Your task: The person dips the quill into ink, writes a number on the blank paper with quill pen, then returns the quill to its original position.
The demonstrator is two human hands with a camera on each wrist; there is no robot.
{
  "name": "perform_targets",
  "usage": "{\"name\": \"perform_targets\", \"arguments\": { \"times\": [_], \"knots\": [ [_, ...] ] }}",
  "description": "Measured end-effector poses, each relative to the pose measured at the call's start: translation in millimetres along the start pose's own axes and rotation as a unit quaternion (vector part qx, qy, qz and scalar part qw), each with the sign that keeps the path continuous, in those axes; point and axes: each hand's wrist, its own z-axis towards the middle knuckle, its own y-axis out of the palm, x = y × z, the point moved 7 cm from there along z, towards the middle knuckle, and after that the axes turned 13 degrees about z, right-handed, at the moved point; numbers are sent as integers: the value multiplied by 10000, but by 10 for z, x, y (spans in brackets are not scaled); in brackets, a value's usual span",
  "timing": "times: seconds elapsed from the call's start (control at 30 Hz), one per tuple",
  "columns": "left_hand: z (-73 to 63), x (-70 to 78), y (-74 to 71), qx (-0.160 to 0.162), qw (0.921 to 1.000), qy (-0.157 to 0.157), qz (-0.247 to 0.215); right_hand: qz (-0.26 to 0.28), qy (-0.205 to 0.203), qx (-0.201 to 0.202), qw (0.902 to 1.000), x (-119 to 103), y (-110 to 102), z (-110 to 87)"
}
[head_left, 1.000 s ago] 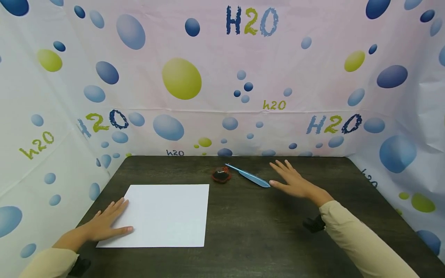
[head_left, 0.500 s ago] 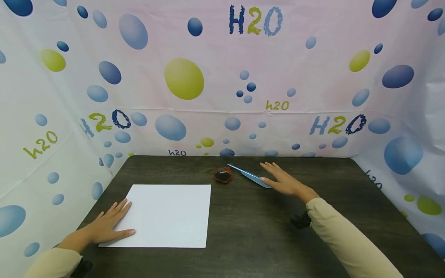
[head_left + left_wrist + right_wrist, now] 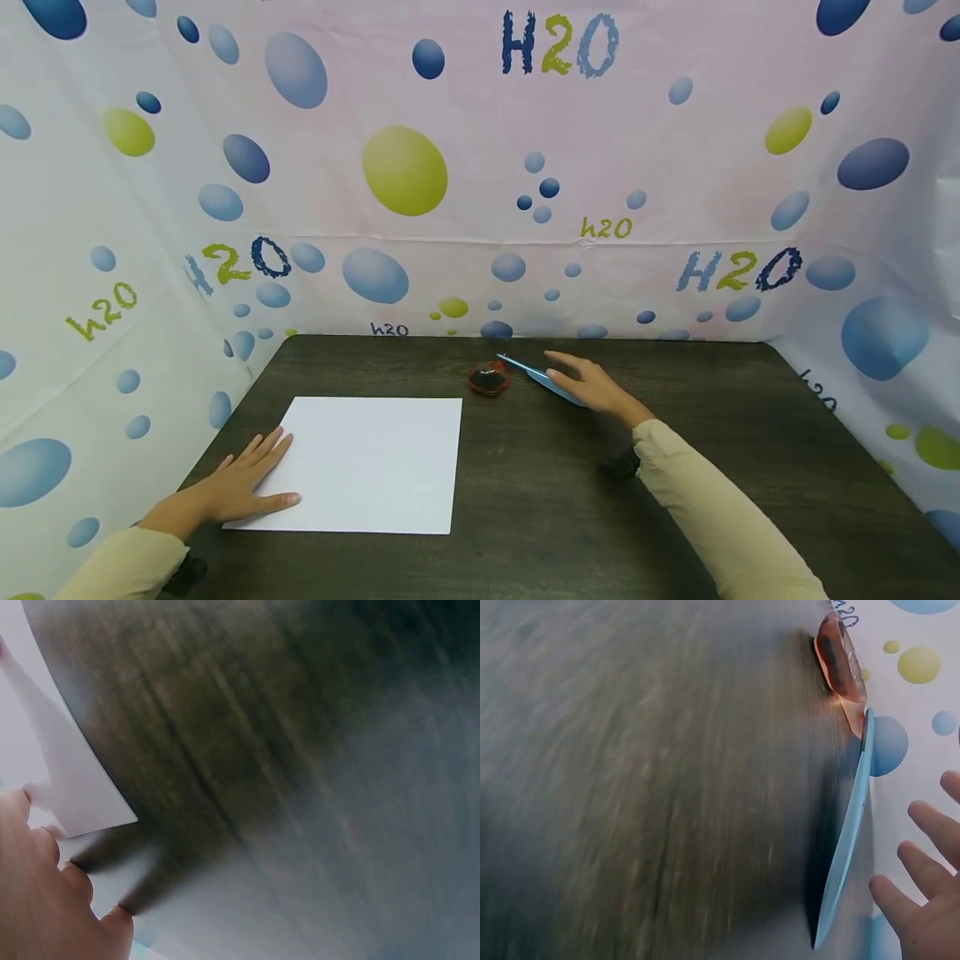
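A sheet of white paper (image 3: 367,467) lies on the dark table, left of the middle. My left hand (image 3: 232,487) rests spread on its left edge, fingers straight. Farther back lies a light blue quill pen (image 3: 525,368), feather-shaped, its thin tip pointing up and left. The right hand (image 3: 596,392) hovers over the pen's broad end and hides part of it; the fingers are spread and hold nothing. In the right wrist view the fingers (image 3: 892,900) appear beside the blue pen (image 3: 844,847). By the pen's tip stands a small translucent red dish (image 3: 488,379) with dark contents.
A white backdrop (image 3: 465,183) printed with blue and green bubbles and H2O lettering rises behind the table's back edge and along both sides. The dark wooden table (image 3: 555,517) runs forward between the two arms. Each wrist carries a black strap-on device (image 3: 618,464).
My right hand has moved left, from beside the quill pen's broad end to over it. The left hand stays on the paper. The head view has shifted slightly left.
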Motion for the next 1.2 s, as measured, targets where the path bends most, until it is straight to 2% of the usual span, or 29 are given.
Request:
{"name": "perform_targets", "arguments": {
  "times": [0.13,0.4,0.63,0.8,1.2],
  "knots": [
    [0,20,-12,-1,10000,-14,-26,274,26,147,9995,33,13,103],
    [9,32,-25,-81,9999,-69,98,329,331,136,9988,158,42,197],
    [9,28,-43,-96,9998,-90,174,258,-74,3,9996,85,72,240],
    [-6,37,-47,-113,9999,-80,98,209,225,2,9995,150,142,333],
    [-15,42,-58,-70,9999,-62,130,-49,456,419,9981,142,230,393]
  ]
}}
